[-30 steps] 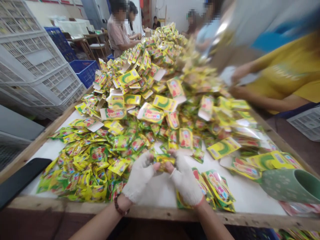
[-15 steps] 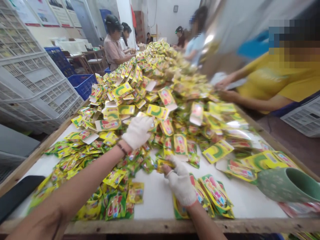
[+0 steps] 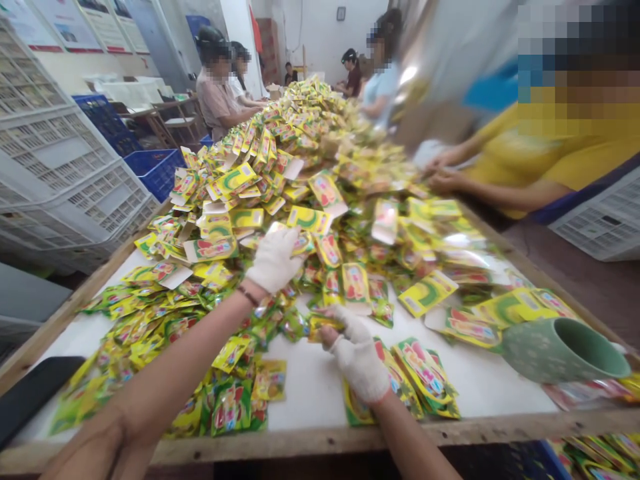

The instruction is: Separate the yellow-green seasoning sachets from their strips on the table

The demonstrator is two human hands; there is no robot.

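The gloved left hand (image 3: 274,260) is stretched up into the middle of the frame, palm down on the near slope of the big pile of yellow-and-green sachets (image 3: 300,173), its fingers curled over a yellow sachet (image 3: 303,241) there; whether they have actually closed on it I cannot tell. The gloved right hand (image 3: 356,353), lower and just right of centre, pinches a few small sachets (image 3: 320,323) between thumb and fingertips, held just above the white tabletop (image 3: 480,380). Beside that wrist, toward the lower right, lies a fanned stack of sachets (image 3: 425,377) already laid flat, and a looser heap of green sachets (image 3: 230,400) sits at the lower left under the left forearm. This looks to me like the gathering step: one hand drawing more pieces from the pile while the other keeps the bunch collected so far. The next move, as I judge it, calls for a clean pull of a single piece off the slope without dragging its neighbours down, then bringing it across to the held bunch. A green cup (image 3: 560,350) lies on its side at the right edge, a dark phone (image 3: 30,393) at the lower left, white crates (image 3: 65,173) at the upper left, and other people's hands (image 3: 445,173) work at the upper right.
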